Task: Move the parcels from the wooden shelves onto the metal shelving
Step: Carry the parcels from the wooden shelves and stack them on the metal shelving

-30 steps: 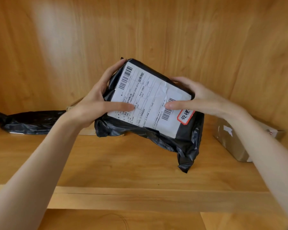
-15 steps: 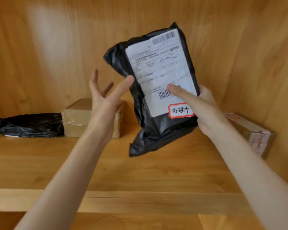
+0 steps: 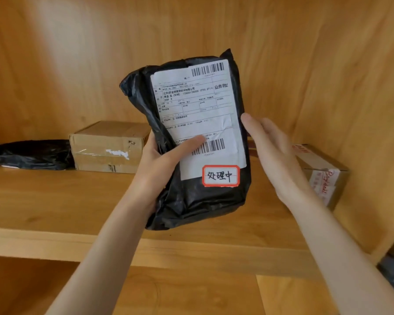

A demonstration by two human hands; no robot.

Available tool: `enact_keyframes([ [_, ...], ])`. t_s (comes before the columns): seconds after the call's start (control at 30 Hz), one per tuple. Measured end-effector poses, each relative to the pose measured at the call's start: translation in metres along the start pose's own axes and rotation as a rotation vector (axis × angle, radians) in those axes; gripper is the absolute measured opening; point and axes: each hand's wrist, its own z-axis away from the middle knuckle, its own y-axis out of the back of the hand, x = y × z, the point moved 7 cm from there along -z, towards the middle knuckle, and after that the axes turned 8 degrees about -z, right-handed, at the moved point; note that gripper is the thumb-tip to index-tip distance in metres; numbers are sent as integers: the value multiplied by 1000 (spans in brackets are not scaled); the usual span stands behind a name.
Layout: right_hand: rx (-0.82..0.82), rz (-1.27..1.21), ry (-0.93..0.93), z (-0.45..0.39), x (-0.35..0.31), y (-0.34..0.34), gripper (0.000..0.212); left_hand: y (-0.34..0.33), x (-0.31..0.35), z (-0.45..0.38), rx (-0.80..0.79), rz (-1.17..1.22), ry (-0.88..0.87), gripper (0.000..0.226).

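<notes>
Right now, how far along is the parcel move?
Done: nothing confirmable; the metal shelving is out of view. In hand: left hand grips the black bag parcel, right hand open beside it. Left on the wooden shelf: cardboard box, another black bag, a taped box.

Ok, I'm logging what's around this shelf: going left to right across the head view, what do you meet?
Black bag parcel lying on the shelf → taped cardboard box → left hand → held black parcel → right hand → small box with red print.
</notes>
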Motion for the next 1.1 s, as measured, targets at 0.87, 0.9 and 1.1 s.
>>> enact_keyframes([
  [0.87, 293, 1500, 407, 204, -66, 94, 33, -66, -19, 172, -300, 103, 239, 51],
  [0.9, 303, 1520, 370, 216, -72, 105, 37, -78, -17, 180, -326, 104, 246, 50],
  [1.1, 471, 1670, 263, 291, -113, 199, 21, -167, 1, 233, -511, 130, 245, 48],
])
